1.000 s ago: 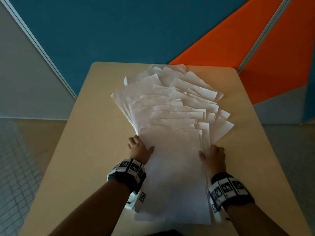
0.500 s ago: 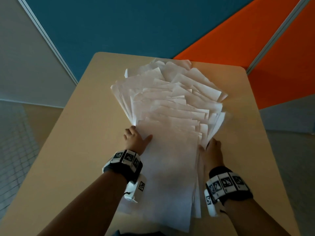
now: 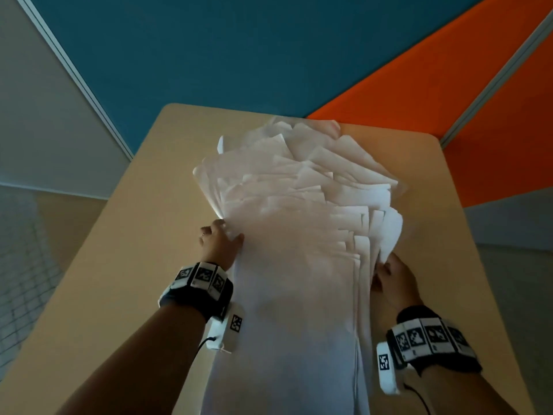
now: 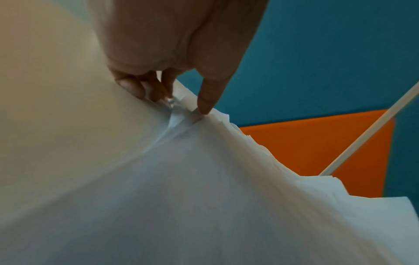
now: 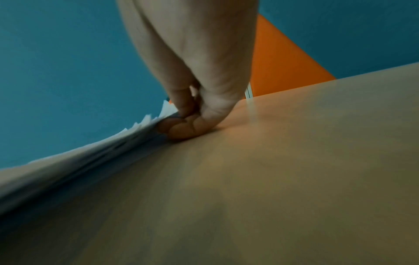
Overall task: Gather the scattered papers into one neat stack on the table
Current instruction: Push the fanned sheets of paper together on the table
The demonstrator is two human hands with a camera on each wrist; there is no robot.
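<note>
So the papers (image 3: 299,223) on the table (image 3: 125,265) look narrower than a second ago; the right-side sheets got shoved in and curl upward. Left hand (image 3: 220,245) pinches the pile's left edge, right hand (image 3: 395,283) has fingers curled under the right edge. Far end's still fanned, so not neat yet.

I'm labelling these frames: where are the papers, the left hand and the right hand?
papers (image 3: 299,265), head view, top sheet's middle.
left hand (image 3: 217,245), head view, back of hand.
right hand (image 3: 395,280), head view, back of hand.
</note>
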